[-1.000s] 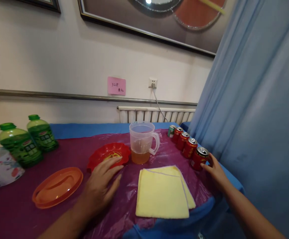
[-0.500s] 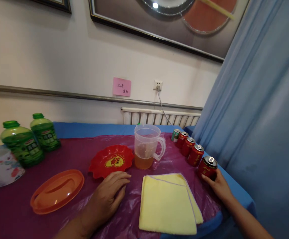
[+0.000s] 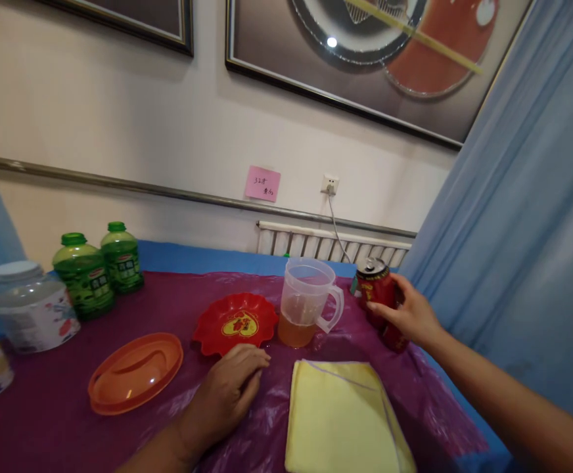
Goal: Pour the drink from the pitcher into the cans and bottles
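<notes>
My right hand (image 3: 412,314) grips a red soda can (image 3: 374,288) with a dark rim, lifted in front of the other cans. Those are mostly hidden behind it; part of a red can (image 3: 395,338) shows below my fingers. My left hand (image 3: 234,381) lies on the table with loosely stretched fingers and nothing in it. Just beyond its fingertips is a red scalloped plate (image 3: 212,322) with a yellow print. A clear plastic pitcher (image 3: 309,295), partly filled with amber liquid, stands between my hands. Nearer to me lies a folded yellow cloth (image 3: 340,414).
On the left are an orange oval lid (image 3: 136,374), two green bottles (image 3: 83,276) (image 3: 121,259) and printed jars (image 3: 35,312). A purple plastic sheet (image 3: 168,309) covers the table. Blue curtain (image 3: 523,217) hangs at the right, and a radiator (image 3: 311,243) stands behind.
My right hand has raised the nearest can and carried it away from me, leftward, in front of the row. My left hand stays in place. The view has shifted slightly.
</notes>
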The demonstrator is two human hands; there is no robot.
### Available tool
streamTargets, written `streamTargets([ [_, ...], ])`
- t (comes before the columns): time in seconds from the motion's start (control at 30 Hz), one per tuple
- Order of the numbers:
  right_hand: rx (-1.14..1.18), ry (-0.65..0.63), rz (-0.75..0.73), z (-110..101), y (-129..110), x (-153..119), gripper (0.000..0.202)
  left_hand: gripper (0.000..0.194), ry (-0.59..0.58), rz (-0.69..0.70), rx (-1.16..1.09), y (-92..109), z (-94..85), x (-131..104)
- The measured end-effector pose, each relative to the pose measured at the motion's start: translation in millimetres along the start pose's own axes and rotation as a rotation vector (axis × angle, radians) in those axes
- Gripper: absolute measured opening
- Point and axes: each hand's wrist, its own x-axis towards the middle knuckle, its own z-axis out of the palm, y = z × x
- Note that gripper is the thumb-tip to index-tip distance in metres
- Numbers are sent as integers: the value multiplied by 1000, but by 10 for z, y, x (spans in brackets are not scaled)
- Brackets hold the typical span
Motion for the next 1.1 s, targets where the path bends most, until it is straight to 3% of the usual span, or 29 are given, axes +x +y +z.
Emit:
streamTargets([
  [0.13,-331,-134,-276,97,-234,557,67,24,14,-17,-16,24,-29,15],
  [0.3,-713,-294,-494,178,-551,895,63,26,2,-33,-47,30,-24,-4],
  [0.53,-950,-426,-823,326,-827,1039,47,26,-17,-63,-67,68,-56,-20],
  [0.77,-1124,-424,-1114,562,-992,1135,27,27,-5,-53,-73,77,-53,-39],
  [0.9,-1168,-450,-1184,682,-1050,1155,28,26,0,-51,-85,77,-51,-39],
  [1.1,-1164,-448,-1171,786,-1086,1075,28,26,-2,-62,-110,97,-55,-44],
])
